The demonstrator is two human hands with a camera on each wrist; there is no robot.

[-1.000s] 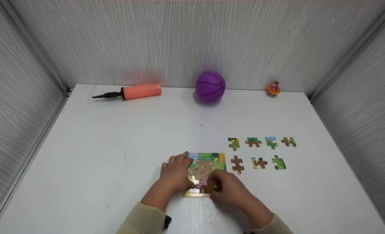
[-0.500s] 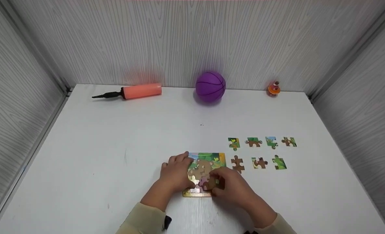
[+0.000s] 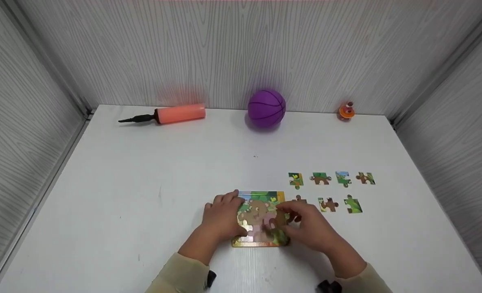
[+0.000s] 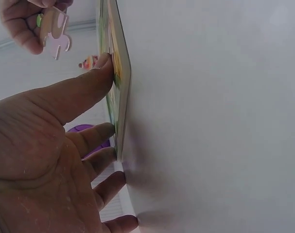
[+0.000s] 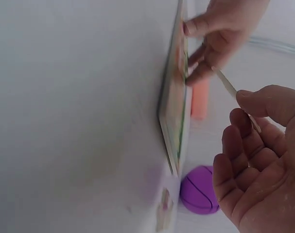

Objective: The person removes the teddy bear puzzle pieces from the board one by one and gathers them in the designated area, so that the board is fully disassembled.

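A framed bear jigsaw puzzle (image 3: 245, 244) lies flat on the white table in front of me. My left hand (image 3: 223, 217) rests along its left edge. In the left wrist view the thumb lies on the puzzle's face, with the other fingers spread at the edge and on the table. Above the right side of the puzzle, my right hand (image 3: 316, 228) pinches a puzzle piece (image 4: 54, 24) between thumb and fingers. The right wrist view has that piece edge-on, raised clear of the board. My right hand partly hides the puzzle's right side in the head view.
Several loose puzzle pieces (image 3: 342, 178) lie in two rows to the right. Along the back wall are an orange hand pump (image 3: 181, 114), a purple ball (image 3: 267, 108) and a small toy figure (image 3: 346, 111). Grey wood-grain panels enclose the table's back and sides.
My right hand has lifted the pinched piece from the puzzle's lower right and moved it rightward. My left hand has stayed on the left edge. The head view has shifted slightly.
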